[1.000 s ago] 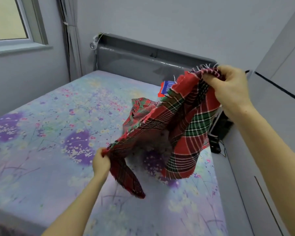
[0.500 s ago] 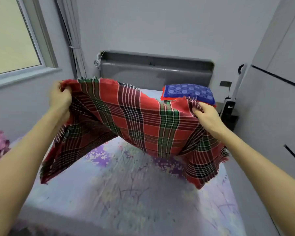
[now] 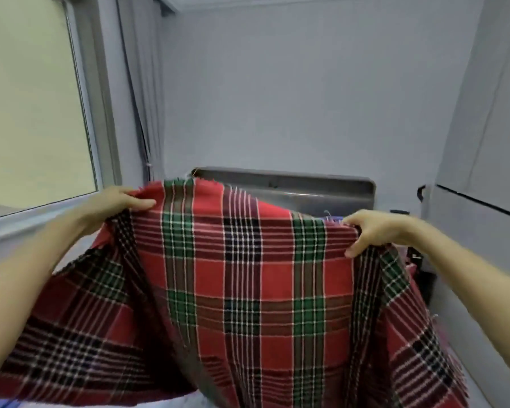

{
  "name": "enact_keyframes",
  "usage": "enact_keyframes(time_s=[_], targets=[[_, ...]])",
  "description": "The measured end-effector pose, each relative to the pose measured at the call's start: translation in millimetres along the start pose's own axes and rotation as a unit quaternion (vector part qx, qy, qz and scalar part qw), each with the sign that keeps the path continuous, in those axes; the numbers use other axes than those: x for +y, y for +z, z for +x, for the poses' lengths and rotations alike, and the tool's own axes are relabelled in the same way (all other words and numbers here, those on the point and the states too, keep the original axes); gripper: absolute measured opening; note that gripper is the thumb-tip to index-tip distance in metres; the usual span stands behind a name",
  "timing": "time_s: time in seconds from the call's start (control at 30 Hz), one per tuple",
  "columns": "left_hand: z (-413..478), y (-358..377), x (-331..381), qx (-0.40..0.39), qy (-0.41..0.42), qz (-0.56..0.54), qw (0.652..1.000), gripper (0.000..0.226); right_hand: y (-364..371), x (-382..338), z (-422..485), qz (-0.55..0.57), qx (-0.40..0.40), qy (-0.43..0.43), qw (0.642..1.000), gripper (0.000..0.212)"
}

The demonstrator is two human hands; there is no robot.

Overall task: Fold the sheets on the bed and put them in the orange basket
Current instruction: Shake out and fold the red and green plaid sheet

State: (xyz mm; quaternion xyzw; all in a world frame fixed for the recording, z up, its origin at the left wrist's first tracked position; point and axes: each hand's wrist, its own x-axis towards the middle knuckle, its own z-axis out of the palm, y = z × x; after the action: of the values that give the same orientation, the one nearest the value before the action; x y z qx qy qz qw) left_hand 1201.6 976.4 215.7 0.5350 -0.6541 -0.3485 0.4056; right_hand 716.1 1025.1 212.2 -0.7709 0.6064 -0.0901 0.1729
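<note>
A red, green and black plaid sheet (image 3: 242, 284) hangs spread out in front of me, held up by its frayed top edge. My left hand (image 3: 115, 203) grips the upper left part of that edge. My right hand (image 3: 374, 231) pinches the upper right part. The cloth drapes down past both forearms and fills the lower half of the view, hiding the bed beneath it. No orange basket is in sight.
The grey headboard (image 3: 306, 188) shows just above the sheet against the back wall. A window (image 3: 33, 107) with a grey curtain (image 3: 142, 92) is on the left. Pale cabinet doors (image 3: 483, 142) line the right side.
Both hands have raised the plaid sheet higher and pulled it wider and flatter. My view has tilted upward, so the bed and the blue cloth by the headboard are now covered.
</note>
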Motion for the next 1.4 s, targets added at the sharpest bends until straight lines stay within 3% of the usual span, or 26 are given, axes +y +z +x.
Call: enact_keyframes(time_s=[0.07, 0.13, 0.2, 0.27, 0.33, 0.37, 0.43, 0.53, 0.63, 0.73, 0.87, 0.97, 1.07, 1.17, 1.33, 1.4], targets=[[33, 9, -45, -0.097, -0.046, 0.172, 0.979, 0.036, 46, 16, 52, -0.160, 0.004, 0.074, 0.984, 0.023], [71, 27, -85, -0.148, -0.065, 0.353, 0.922, 0.032, 85, 26, 99, -0.256, 0.015, 0.143, 0.956, 0.029], [120, 36, -107, -0.053, -0.022, 0.472, 0.880, 0.025, 86, 19, 139, -0.286, 0.085, 0.179, 0.937, 0.017], [191, 20, -89, 0.105, 0.044, 0.459, 0.881, 0.016, 31, 1, 182, -0.275, 0.236, 0.192, 0.912, 0.017], [267, -20, -21, 0.254, 0.120, 0.377, 0.883, 0.004, -71, -37, 209, -0.235, 0.428, 0.158, 0.858, 0.025], [292, -41, 22, 0.315, 0.166, 0.328, 0.875, 0.006, -120, -59, 212, -0.217, 0.517, 0.131, 0.818, 0.031], [326, -86, 116, 0.435, 0.279, 0.243, 0.821, 0.010, -207, -99, 203, -0.224, 0.677, 0.063, 0.699, 0.039], [325, -138, 215, 0.532, 0.406, 0.171, 0.723, 0.017, -289, -137, 164, -0.265, 0.777, 0.038, 0.570, 0.024], [324, -170, 241, 0.535, 0.484, 0.206, 0.661, 0.017, -311, -142, 138, -0.294, 0.793, 0.038, 0.532, 0.024], [330, -173, 220, 0.490, 0.530, 0.256, 0.643, 0.017, -296, -135, 131, -0.331, 0.767, 0.043, 0.549, 0.018], [309, -147, 156, 0.411, 0.556, 0.288, 0.663, 0.017, -236, -95, 138, -0.366, 0.681, 0.054, 0.631, 0.018], [281, -121, 91, 0.331, 0.518, 0.330, 0.717, 0.005, -166, -50, 131, -0.374, 0.601, 0.084, 0.701, 0.016], [240, -93, 15, 0.241, 0.513, 0.354, 0.744, 0.009, -84, -15, 113, -0.377, 0.555, 0.021, 0.741, 0.022], [181, -54, -69, 0.146, 0.505, 0.366, 0.768, 0.029, 14, 12, 79, -0.361, 0.471, 0.002, 0.805, 0.024], [93, 6, -205, -0.009, 0.417, 0.400, 0.816, 0.031, 174, 47, 21, -0.280, 0.314, 0.012, 0.907, 0.039], [62, 28, -267, -0.093, 0.349, 0.427, 0.829, 0.033, 236, 55, -8, -0.249, 0.250, 0.018, 0.935, 0.031]])
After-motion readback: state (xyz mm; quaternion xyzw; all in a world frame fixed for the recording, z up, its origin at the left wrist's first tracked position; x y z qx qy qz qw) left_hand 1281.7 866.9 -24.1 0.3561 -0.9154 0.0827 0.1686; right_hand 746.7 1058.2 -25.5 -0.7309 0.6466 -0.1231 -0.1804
